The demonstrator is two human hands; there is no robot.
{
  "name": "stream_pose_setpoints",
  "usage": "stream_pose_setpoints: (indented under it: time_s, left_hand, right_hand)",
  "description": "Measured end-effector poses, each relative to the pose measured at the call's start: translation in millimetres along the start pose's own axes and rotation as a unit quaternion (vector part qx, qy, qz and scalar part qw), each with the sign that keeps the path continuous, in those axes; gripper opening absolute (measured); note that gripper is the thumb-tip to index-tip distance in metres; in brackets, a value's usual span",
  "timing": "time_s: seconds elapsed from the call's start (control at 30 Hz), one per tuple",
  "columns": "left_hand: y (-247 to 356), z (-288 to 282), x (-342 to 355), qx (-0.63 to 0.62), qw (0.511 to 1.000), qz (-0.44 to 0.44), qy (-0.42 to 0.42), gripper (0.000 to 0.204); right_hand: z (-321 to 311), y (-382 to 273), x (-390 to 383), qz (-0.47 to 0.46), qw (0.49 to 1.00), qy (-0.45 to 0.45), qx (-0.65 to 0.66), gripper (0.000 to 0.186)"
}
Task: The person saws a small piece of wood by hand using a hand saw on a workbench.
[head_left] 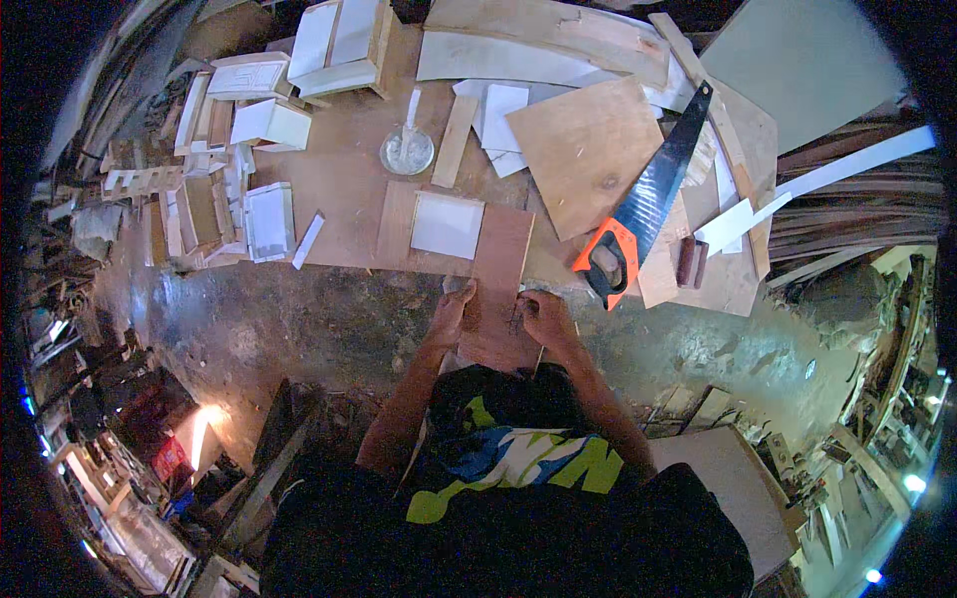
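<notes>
A long reddish-brown wooden board (501,254) stretches from my lap onto the near edge of the worktable. My left hand (454,314) grips its left edge, thumb on top. At the opposite edge, my right hand (545,319) is closed with fingers pinched together; thin dark marks show beside the fingertips, too small to name. Just beyond the board's left side lie a white rectangular panel (448,225) and a light brown wood strip (397,221). To the right rests a handsaw (653,189) with an orange and black handle, its blade pointing away from me.
A bowl of white paste (407,150) with a stick in it stands mid-table. Several small white and wooden box pieces (270,125) crowd the left. A square plywood sheet (586,149) lies under the saw's left side. Dark wood strips (857,214) are stacked beyond the table's right edge.
</notes>
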State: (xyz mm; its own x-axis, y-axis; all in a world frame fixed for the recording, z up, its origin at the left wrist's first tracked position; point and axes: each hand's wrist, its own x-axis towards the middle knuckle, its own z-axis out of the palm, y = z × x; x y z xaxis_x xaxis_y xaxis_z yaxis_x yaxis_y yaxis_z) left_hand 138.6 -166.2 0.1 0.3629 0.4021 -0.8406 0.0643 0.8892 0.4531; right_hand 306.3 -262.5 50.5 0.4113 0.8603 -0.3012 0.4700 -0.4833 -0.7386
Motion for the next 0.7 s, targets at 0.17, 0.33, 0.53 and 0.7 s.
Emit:
stream_pose_setpoints:
  time_s: [0.17,0.33,0.53,0.7]
  left_hand:
    - [10,9,-14,0.011,1.0,0.005,-0.025,0.033]
    - [-2,-3,1,0.071,0.992,0.105,-0.011,0.037]
    - [-36,-28,35,0.039,0.998,0.006,-0.041,0.039]
    - [-29,-29,29,0.122,0.992,0.021,-0.006,0.034]
  right_hand:
    - [1,-1,0,0.006,1.0,-0.003,-0.013,0.016]
    - [5,6,-1,0.011,1.0,0.021,-0.015,0.015]
    - [5,9,1,0.032,0.999,-0.023,-0.02,0.02]
    - [1,3,0,0.005,1.0,-0.021,-0.009,0.018]
